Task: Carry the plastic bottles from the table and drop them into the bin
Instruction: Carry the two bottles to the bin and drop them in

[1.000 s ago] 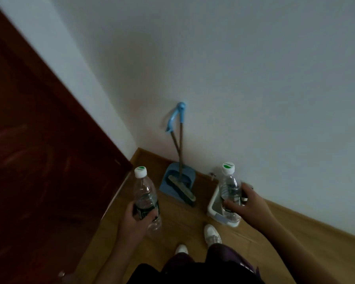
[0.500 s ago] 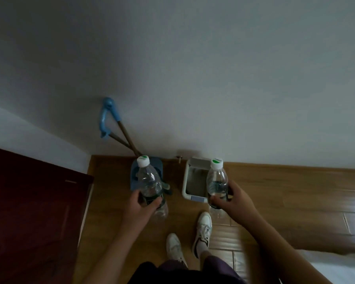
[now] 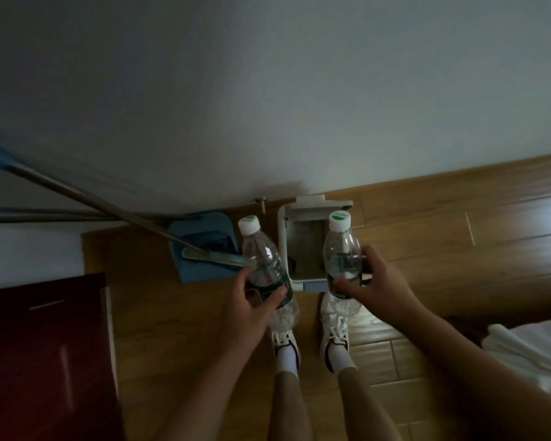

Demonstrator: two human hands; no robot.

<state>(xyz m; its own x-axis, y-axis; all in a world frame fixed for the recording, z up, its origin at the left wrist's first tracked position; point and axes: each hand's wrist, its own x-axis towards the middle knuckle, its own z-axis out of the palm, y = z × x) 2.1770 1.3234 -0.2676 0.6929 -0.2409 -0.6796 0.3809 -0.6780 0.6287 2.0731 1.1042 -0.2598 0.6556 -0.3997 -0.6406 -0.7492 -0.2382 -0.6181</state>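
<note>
I hold two clear plastic bottles with white caps and dark labels, both upright. My left hand (image 3: 252, 305) grips the left bottle (image 3: 263, 259) around its label, just left of the bin. My right hand (image 3: 374, 286) grips the right bottle (image 3: 341, 249) at its middle, directly over the bin's open top. The white rectangular bin (image 3: 283, 240) stands on the wooden floor against the wall, its lid raised at the back, right in front of my feet.
A blue dustpan (image 3: 201, 249) with a broom and long metal handles (image 3: 76, 195) leans on the wall left of the bin. A dark red door (image 3: 41, 361) is at the lower left. White bedding (image 3: 529, 354) shows at the right edge.
I have stepped closer to the bin and look more steeply down. The right bottle has moved over the bin's opening, and the left bottle has come up beside the bin.
</note>
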